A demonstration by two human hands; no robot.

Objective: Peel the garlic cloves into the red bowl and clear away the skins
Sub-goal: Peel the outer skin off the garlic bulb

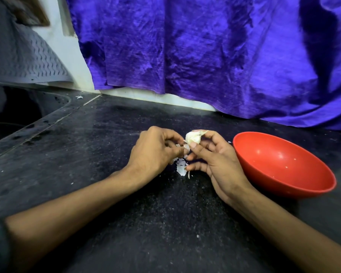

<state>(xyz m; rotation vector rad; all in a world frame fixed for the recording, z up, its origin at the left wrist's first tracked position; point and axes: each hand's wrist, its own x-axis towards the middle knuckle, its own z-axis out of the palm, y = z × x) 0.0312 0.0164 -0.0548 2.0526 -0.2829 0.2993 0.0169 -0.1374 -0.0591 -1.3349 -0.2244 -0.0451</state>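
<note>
one garlic clove (193,137) sits pinched in your right hand (211,160) just left of the red bowl (283,166); your left hand (156,150) pinches its skin. skins (181,167) below could scatter off the tabletop (87,154), or the clove could slip short of the bowl.

A dark speckled stone countertop (98,146) carries it all: a round red plastic bowl (283,164) sits just right of the hands, thin white garlic skins (181,168) lie beneath them, and pale flecks dot the surface nearby.
</note>
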